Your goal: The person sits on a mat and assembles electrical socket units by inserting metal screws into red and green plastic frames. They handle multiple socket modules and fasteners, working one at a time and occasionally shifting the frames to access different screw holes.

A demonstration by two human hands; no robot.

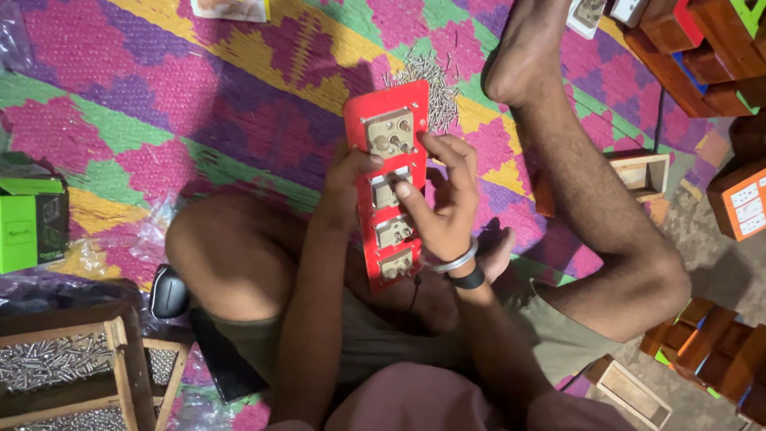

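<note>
red plastic switch panel [388,183] held upright over the lap, long and narrow, with four beige switch and socket modules set in a column down its length. left hand [345,185] wrapped round the panel's left edge, fingers [361,158] closed on it, thumb lying across the front near the top module. right hand [444,206] at the panel's right side, fingers [435,148] bent and narrowly pinched over the second module, tips touching the panel face; whether something small sits between the tips, cannot tell. silver bangle [456,260] and black band [467,279] on the right wrist. loose pile of small metal screws [435,84] on the woven mat [239,104] just beyond the panel's top end, beside a bare foot [523,48]. mat patterned in pink, purple, green and yellow. wooden tray [72,363] of more screws at lower left, green box [32,219] at the left edge. open wooden box [642,172] right of the outstretched leg, stacked wooden housings [702,56] at upper right, more [710,351] at lower right.
</note>
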